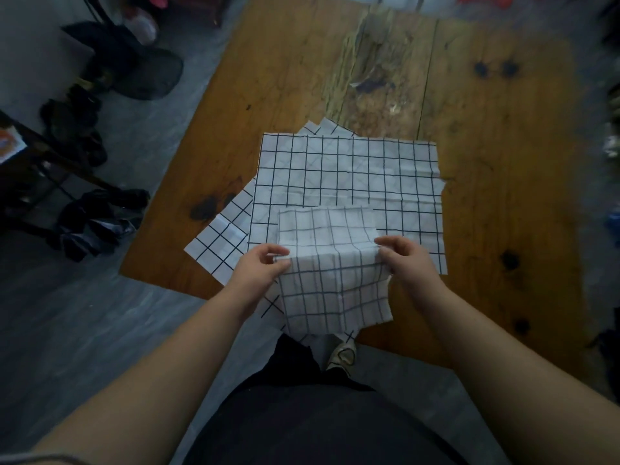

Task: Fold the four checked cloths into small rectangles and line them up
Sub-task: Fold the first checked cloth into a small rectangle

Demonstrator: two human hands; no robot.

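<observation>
Table: one wooden table [503, 162], filling the centre and right of the frame.
Spread cloth [345, 176]: one, lying flat mid-frame on top of the pile.
Skewed cloth [218, 239]: one, poking out at centre left. The bits at lower centre might be a fourth, can't tell.
Held cloth [332, 263]: one, lower centre, bent along a line between the hands.
Hands: two, apart. The left hand [258, 266] and right hand [409, 260] each pinch a side edge.
Tip: I'd match up the grid lines before pressing the crease.
</observation>
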